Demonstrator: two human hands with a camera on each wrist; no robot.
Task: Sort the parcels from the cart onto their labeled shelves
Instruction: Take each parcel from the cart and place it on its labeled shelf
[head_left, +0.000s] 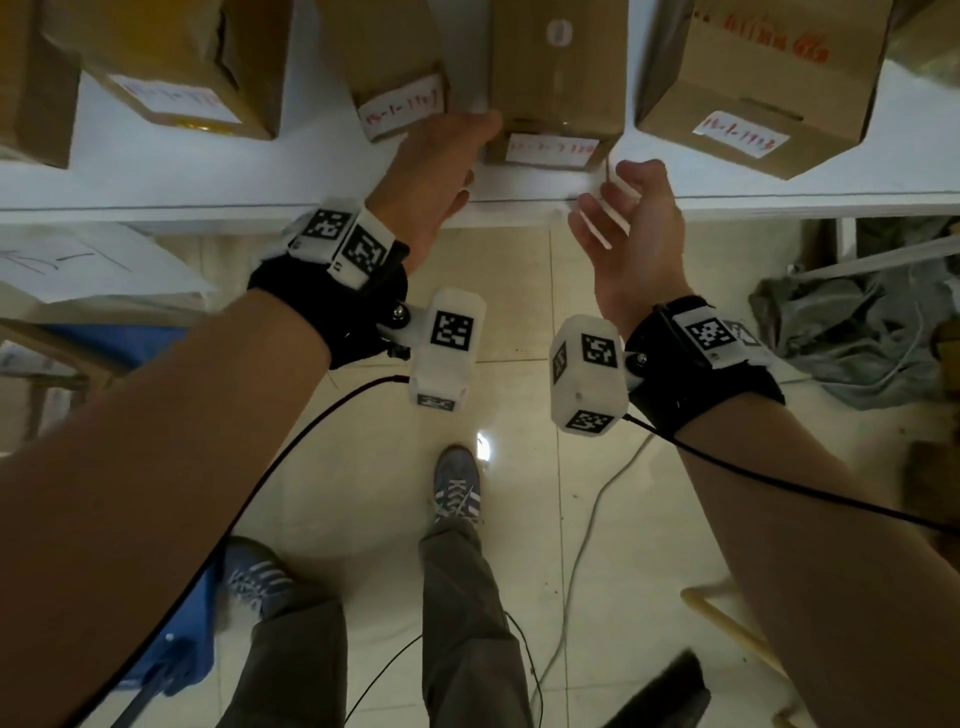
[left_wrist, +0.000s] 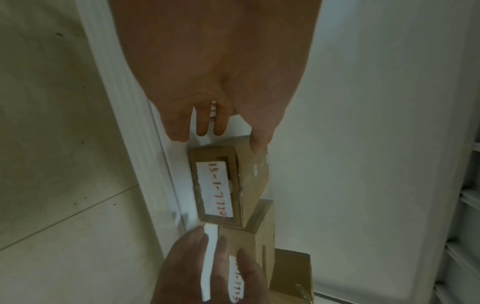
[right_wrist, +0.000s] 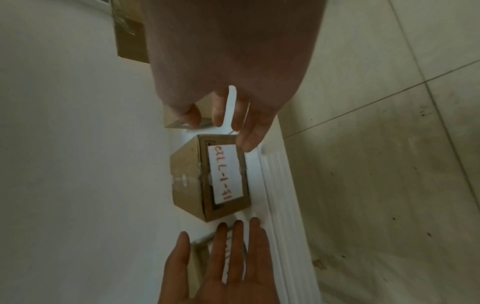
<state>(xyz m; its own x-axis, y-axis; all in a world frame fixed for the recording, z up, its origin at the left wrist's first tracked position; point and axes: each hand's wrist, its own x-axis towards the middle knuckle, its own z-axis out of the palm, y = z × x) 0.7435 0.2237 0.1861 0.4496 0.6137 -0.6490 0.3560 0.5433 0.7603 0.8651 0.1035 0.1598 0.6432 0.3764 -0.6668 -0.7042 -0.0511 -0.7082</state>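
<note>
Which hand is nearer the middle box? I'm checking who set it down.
Left. The left hand has its thumb on the top corner of the middle box, on the shelf. The right hand hovers open just off its front right corner.

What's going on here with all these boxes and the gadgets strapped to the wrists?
A person is sorting cardboard parcels onto a white shelf. A small box with a handwritten label sits near the shelf's front edge, between other labelled boxes. The left hand has its fingers straight against the box's left side, with the thumb on it in the left wrist view. The right hand hangs open just off its right corner, holding nothing. Each wrist wears a camera.
</note>
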